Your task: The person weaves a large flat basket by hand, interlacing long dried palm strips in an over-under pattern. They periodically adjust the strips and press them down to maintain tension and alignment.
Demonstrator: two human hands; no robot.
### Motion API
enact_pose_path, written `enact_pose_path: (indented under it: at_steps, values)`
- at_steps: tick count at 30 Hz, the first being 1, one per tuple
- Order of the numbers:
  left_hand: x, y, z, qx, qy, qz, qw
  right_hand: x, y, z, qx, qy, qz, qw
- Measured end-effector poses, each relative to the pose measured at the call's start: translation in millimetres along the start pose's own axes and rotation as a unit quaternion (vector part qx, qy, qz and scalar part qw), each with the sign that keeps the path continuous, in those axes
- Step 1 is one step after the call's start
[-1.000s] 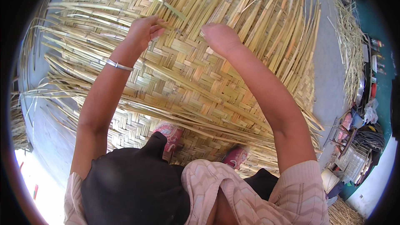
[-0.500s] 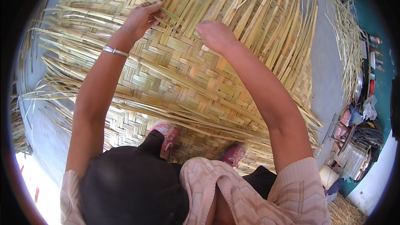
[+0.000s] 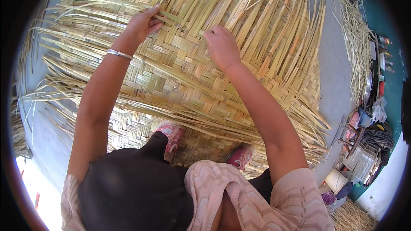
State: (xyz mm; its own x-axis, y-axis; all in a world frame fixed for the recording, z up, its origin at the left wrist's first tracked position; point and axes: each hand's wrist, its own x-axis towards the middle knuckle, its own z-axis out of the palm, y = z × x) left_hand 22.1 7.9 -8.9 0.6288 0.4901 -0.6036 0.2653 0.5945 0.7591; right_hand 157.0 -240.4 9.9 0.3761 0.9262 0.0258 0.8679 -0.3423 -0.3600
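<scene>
A large woven mat (image 3: 180, 51) of flat, yellow-green split-reed strips lies beneath both hands. My left hand (image 3: 143, 25), a silver bangle at its wrist, pinches a greenish reed strip (image 3: 172, 16) between thumb and fingers. This strip runs roughly crosswise at the edge of the weave. To its right, my right hand (image 3: 222, 46) is closed low over the mat, beside a fan of loose strips (image 3: 252, 21) reaching away from me. Its fingertips point left; whatever they pinch is too small or hidden to tell.
Unwoven strip ends (image 3: 72, 42) stick out on the left. My pink patterned shoes (image 3: 171, 133) stand on the near part of the mat. At right, a pile of loose reeds (image 3: 357, 47) lies on the grey floor (image 3: 332, 55), near a wire rack (image 3: 361, 159) and household clutter.
The strip in my left hand has come down from a steep slant to lie flatter across the mat. My right hand has turned and shifted slightly, its wrist now nearer to me.
</scene>
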Motion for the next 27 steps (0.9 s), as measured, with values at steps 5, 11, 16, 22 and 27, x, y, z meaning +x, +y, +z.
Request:
enact_pose_path:
  at_steps: [5, 11, 16, 22, 27]
  values:
    - [3, 0, -2, 0.006, -0.01, -0.002, 1.0, -15, -12, 8, -0.014, 0.052, 0.019, 0.998]
    - [-4, 2, -1, -0.019, -0.032, 0.008, 0.999, -9, -27, 8, 0.022, 0.021, 0.132, 0.991]
    - [-19, 15, 2, 0.01, -0.064, 0.007, 0.998, 2, -28, 1, 0.017, -0.02, 0.173, 0.985]
    - [-23, 32, 9, 0.075, -0.048, 0.055, 0.995, 10, -30, -1, 0.014, -0.056, 0.186, 0.981]
    - [-10, 25, 4, 0.089, 0.035, 0.048, 0.994, 1, -33, -3, 0.055, -0.041, 0.169, 0.983]
